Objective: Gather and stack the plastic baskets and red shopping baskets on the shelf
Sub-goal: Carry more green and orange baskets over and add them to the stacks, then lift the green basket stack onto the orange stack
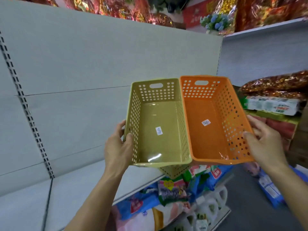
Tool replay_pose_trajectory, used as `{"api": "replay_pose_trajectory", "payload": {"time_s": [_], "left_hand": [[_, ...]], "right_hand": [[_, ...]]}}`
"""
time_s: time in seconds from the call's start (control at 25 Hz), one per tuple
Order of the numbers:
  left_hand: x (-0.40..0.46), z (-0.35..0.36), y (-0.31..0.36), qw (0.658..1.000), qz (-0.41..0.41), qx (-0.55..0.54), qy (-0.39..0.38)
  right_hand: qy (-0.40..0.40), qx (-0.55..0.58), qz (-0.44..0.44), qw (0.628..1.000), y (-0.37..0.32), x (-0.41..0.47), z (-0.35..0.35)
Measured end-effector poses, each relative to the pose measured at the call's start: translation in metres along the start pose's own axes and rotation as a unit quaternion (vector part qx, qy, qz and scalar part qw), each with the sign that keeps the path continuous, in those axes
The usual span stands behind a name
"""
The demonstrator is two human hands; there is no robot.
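Two perforated plastic baskets are held side by side in the air in front of the shelf, their long sides touching. My left hand (119,147) grips the left wall of the olive-green basket (158,127), thumb inside the rim. My right hand (265,140) grips the right wall of the orange basket (210,124), thumb inside. Each basket has a small white label on its floor and a handle slot in the far end wall. Under the green basket a corner of another green perforated basket (173,171) pokes out. No red shopping basket is in view.
A bare grey shelf board (80,189) lies below and to the left, with a grey back panel (83,64) behind it. Packaged goods and white jugs (191,202) fill the lower shelf. Wrapped packets (273,104) sit on the right; red-gold decorations (116,9) line the top.
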State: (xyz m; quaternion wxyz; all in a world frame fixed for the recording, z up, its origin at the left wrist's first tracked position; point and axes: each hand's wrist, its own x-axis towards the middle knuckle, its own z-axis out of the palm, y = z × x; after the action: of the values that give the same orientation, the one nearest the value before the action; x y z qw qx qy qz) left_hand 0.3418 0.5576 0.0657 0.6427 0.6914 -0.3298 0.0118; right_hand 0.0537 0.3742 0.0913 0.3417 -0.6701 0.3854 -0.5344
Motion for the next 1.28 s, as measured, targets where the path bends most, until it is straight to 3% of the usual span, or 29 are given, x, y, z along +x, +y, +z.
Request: {"api": "replay_pose_trajectory", "payload": {"time_s": [0.36, 0.6, 0.76, 0.96, 1.04, 1.12, 1.2, 1.28], "left_hand": [[0.059, 0.14, 0.018, 0.987, -0.027, 0.028, 0.155], [0.049, 0.191, 0.007, 0.954, -0.089, 0.131, 0.255], [0.054, 0.202, -0.004, 0.934, -0.156, 0.216, 0.237], [0.051, 0.213, -0.005, 0.94, -0.179, 0.222, 0.187], [0.031, 0.23, 0.001, 0.933, -0.118, 0.294, 0.173], [0.006, 0.252, 0.007, 0.926, -0.033, 0.359, 0.113], [-0.008, 0.266, 0.005, 0.896, -0.002, 0.442, 0.047], [-0.012, 0.268, -0.004, 0.868, -0.009, 0.495, 0.039]], "right_hand": [[-0.052, 0.045, -0.108, 0.992, 0.068, 0.218, 0.025], [-0.122, 0.028, -0.12, 0.985, 0.121, 0.301, 0.077], [-0.177, -0.008, -0.121, 0.977, 0.147, 0.317, 0.107], [-0.314, -0.105, -0.091, 0.939, 0.162, 0.337, 0.128], [-0.319, -0.213, -0.149, 0.911, 0.164, 0.328, 0.127], [-0.309, -0.207, -0.272, 0.888, 0.165, 0.3, 0.125], [-0.398, -0.17, -0.35, 0.831, 0.161, 0.262, 0.123], [-0.437, -0.19, -0.389, 0.788, 0.17, 0.24, 0.13]]}}
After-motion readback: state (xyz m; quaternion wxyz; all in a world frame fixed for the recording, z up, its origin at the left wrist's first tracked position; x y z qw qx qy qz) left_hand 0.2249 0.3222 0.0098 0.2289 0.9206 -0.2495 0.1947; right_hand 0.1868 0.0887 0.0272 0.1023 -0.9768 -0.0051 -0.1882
